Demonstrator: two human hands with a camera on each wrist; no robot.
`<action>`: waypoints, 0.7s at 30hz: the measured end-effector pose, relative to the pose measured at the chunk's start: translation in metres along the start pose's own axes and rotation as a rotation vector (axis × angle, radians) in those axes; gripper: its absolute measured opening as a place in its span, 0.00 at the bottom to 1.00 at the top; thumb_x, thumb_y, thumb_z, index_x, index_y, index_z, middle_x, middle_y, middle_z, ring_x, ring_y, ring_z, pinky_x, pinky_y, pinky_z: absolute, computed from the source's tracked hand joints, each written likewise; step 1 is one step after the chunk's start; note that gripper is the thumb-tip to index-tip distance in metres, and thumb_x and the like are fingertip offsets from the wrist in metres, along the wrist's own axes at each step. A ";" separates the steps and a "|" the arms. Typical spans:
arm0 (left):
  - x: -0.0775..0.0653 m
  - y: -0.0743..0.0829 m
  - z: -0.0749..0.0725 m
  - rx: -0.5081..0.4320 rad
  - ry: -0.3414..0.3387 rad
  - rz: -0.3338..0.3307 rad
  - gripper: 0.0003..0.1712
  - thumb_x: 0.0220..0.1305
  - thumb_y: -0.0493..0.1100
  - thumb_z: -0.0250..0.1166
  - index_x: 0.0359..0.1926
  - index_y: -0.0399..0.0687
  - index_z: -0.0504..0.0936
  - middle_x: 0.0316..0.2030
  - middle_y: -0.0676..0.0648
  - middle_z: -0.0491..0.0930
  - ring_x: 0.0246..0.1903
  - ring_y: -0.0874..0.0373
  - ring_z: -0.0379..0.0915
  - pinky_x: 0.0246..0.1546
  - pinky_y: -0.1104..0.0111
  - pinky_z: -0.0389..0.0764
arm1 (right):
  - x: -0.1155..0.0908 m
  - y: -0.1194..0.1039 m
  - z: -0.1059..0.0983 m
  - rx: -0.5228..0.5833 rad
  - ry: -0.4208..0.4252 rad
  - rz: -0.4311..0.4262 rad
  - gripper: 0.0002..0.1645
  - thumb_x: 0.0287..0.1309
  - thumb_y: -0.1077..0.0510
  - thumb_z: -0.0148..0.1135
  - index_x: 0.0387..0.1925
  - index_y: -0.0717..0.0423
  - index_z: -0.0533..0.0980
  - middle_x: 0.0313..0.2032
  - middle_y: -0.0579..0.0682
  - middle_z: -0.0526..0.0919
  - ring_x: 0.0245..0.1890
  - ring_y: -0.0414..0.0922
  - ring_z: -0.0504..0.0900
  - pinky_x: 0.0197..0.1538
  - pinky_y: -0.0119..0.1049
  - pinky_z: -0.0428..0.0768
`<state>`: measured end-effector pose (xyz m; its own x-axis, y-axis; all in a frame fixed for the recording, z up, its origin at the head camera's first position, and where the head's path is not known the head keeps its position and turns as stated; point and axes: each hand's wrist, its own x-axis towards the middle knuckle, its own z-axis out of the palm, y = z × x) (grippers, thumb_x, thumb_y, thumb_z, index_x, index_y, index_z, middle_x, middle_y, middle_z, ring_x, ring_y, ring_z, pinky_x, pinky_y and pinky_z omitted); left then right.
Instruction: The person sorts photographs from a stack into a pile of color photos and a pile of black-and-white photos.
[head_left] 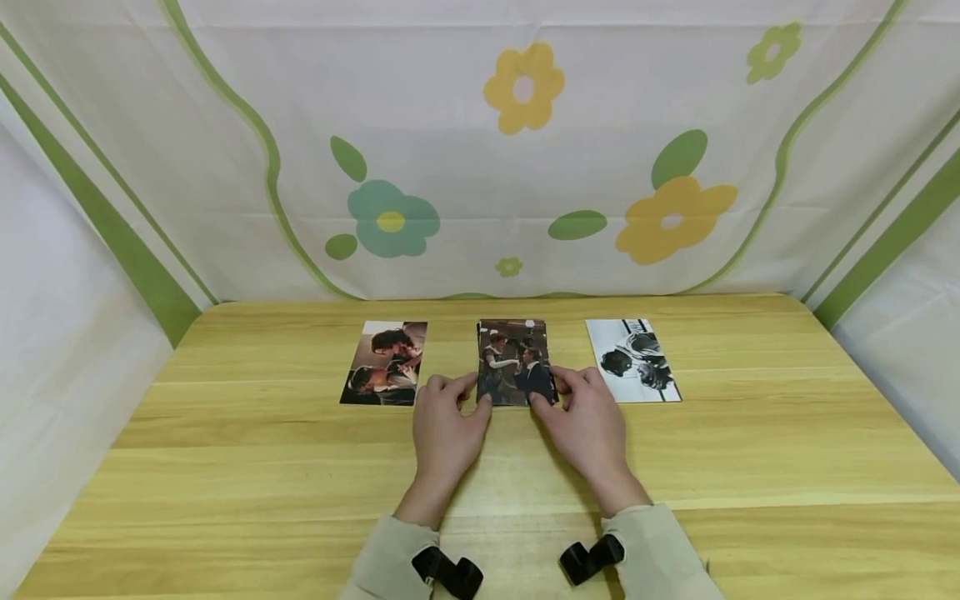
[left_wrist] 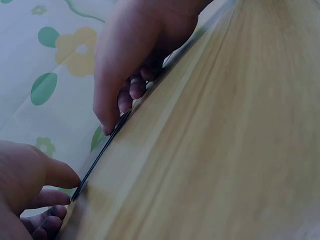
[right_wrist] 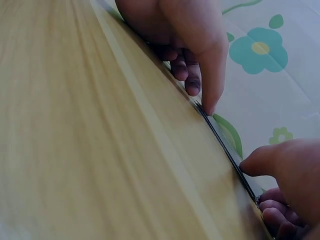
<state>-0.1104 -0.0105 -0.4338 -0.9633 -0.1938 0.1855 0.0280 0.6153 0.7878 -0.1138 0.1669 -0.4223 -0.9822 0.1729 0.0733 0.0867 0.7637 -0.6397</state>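
Observation:
A small stack of photo cards point(head_left: 513, 358) lies on the wooden table, its top picture showing a group of people, one in a dark suit. My left hand point(head_left: 450, 425) holds its left side, thumb at the near corner and forefinger along the edge. On the opposite side, my right hand point(head_left: 588, 421) grips the stack in the same way. Both wrist views show the stack edge-on as a thin dark line point(left_wrist: 102, 153) between the two hands, low over the tabletop. The other fingers of each hand curl inward beneath the palms.
Left of the stack lies a colour photo card point(head_left: 386, 364) of two people. A black-and-white photo card point(head_left: 633, 361) lies to the right, near my right fingers. Behind the wooden table point(head_left: 225, 433) hangs a white flowered cloth point(head_left: 465, 150), with more cloth at both sides.

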 end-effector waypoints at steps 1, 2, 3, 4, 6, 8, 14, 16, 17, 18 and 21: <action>0.000 0.000 0.000 0.001 -0.002 0.005 0.19 0.63 0.39 0.76 0.55 0.42 0.92 0.34 0.46 0.77 0.34 0.55 0.65 0.38 0.62 0.65 | 0.000 0.000 0.000 0.000 0.002 -0.001 0.36 0.62 0.46 0.76 0.67 0.57 0.81 0.46 0.52 0.80 0.35 0.44 0.75 0.39 0.38 0.71; 0.000 0.001 -0.001 0.003 -0.006 0.008 0.19 0.63 0.40 0.76 0.55 0.43 0.92 0.34 0.46 0.77 0.34 0.55 0.65 0.38 0.62 0.65 | 0.000 0.000 0.000 -0.001 0.003 -0.001 0.36 0.62 0.46 0.76 0.67 0.57 0.81 0.46 0.52 0.80 0.34 0.44 0.75 0.38 0.38 0.71; -0.001 0.001 -0.001 0.004 -0.009 0.009 0.19 0.63 0.40 0.76 0.55 0.43 0.92 0.34 0.46 0.77 0.35 0.55 0.65 0.38 0.62 0.66 | 0.000 0.000 0.000 -0.001 0.003 -0.001 0.36 0.61 0.46 0.76 0.67 0.56 0.81 0.46 0.52 0.80 0.34 0.44 0.75 0.38 0.38 0.71; -0.001 0.001 -0.001 0.005 -0.012 0.010 0.19 0.63 0.40 0.76 0.56 0.43 0.91 0.34 0.46 0.77 0.35 0.55 0.66 0.38 0.62 0.66 | 0.000 0.000 0.000 -0.001 0.002 0.000 0.36 0.61 0.46 0.76 0.67 0.56 0.81 0.46 0.52 0.80 0.34 0.44 0.75 0.38 0.38 0.70; -0.001 0.001 -0.002 0.010 -0.018 0.014 0.20 0.63 0.40 0.75 0.56 0.43 0.91 0.35 0.46 0.77 0.35 0.54 0.66 0.38 0.61 0.66 | -0.001 0.001 0.000 0.001 0.002 0.002 0.36 0.62 0.46 0.75 0.68 0.56 0.81 0.46 0.52 0.80 0.34 0.44 0.76 0.38 0.37 0.70; -0.001 0.001 -0.002 0.014 -0.022 0.016 0.20 0.64 0.40 0.75 0.56 0.43 0.91 0.35 0.46 0.77 0.36 0.54 0.66 0.38 0.61 0.67 | -0.001 0.001 0.000 0.003 0.002 0.003 0.36 0.62 0.46 0.75 0.67 0.56 0.81 0.46 0.52 0.80 0.34 0.44 0.76 0.38 0.37 0.70; -0.001 0.000 -0.002 0.020 -0.027 0.026 0.20 0.64 0.40 0.75 0.57 0.43 0.91 0.36 0.46 0.78 0.36 0.53 0.66 0.38 0.61 0.67 | -0.001 0.001 0.001 0.017 0.006 0.004 0.35 0.61 0.46 0.76 0.67 0.55 0.81 0.46 0.52 0.80 0.34 0.44 0.76 0.38 0.37 0.71; -0.002 0.000 -0.002 0.020 -0.027 0.027 0.20 0.64 0.40 0.75 0.57 0.43 0.91 0.36 0.46 0.78 0.36 0.54 0.66 0.38 0.61 0.67 | -0.001 0.000 0.000 0.022 0.005 0.006 0.35 0.61 0.46 0.76 0.67 0.55 0.81 0.46 0.52 0.81 0.34 0.44 0.76 0.38 0.37 0.71; -0.002 0.000 -0.003 0.019 -0.027 0.028 0.19 0.64 0.40 0.75 0.57 0.43 0.91 0.36 0.46 0.78 0.35 0.54 0.66 0.38 0.61 0.67 | -0.002 0.000 0.000 0.024 0.005 0.006 0.35 0.61 0.46 0.76 0.67 0.55 0.81 0.46 0.52 0.81 0.35 0.44 0.76 0.38 0.37 0.71; -0.002 0.000 -0.003 0.018 -0.027 0.028 0.19 0.64 0.40 0.74 0.56 0.43 0.91 0.35 0.46 0.78 0.35 0.54 0.65 0.38 0.61 0.66 | -0.002 0.000 0.000 0.027 0.005 0.007 0.36 0.61 0.46 0.76 0.67 0.55 0.81 0.46 0.52 0.81 0.35 0.44 0.76 0.38 0.37 0.71; -0.002 0.001 -0.003 0.016 -0.026 0.027 0.19 0.65 0.40 0.74 0.56 0.43 0.91 0.35 0.46 0.78 0.35 0.55 0.65 0.38 0.62 0.66 | -0.002 0.000 0.000 0.031 0.004 0.007 0.36 0.61 0.46 0.76 0.68 0.55 0.81 0.47 0.52 0.81 0.35 0.44 0.76 0.38 0.37 0.71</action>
<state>-0.1078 -0.0118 -0.4321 -0.9690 -0.1570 0.1908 0.0500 0.6318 0.7735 -0.1118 0.1664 -0.4219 -0.9809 0.1806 0.0716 0.0883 0.7428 -0.6637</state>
